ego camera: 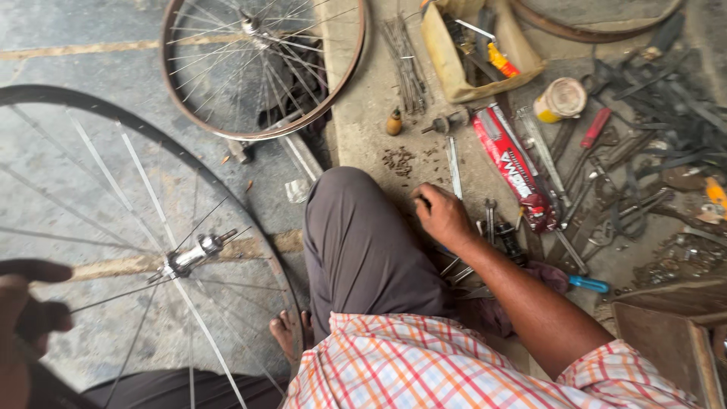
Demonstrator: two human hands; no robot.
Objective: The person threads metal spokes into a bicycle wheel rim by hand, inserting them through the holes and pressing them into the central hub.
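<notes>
Right hand (443,216): arm stretched forward past the bent knee, wrist low, palm down on the floor among the tools. Fingers curled, tips at the near end of a flat metal strip (453,167); whether they pinch anything I cannot tell. Wrenches (489,220) lie just beside the hand, partly under the forearm.

Left hand (23,318): at the lower left, blurred and very close to the camera, fingers wrapped around the rim of the wheel (113,227). Wheel stands tilted over the floor, hub (189,256) and spokes facing the camera.

A second wheel (261,68) lies flat at the far edge of the floor. A red box (513,163) lies right of the strip, a tin (562,98) beyond it, a tray (477,53) of tools farther back. A blue-handled screwdriver (587,283) lies beside the right forearm.
</notes>
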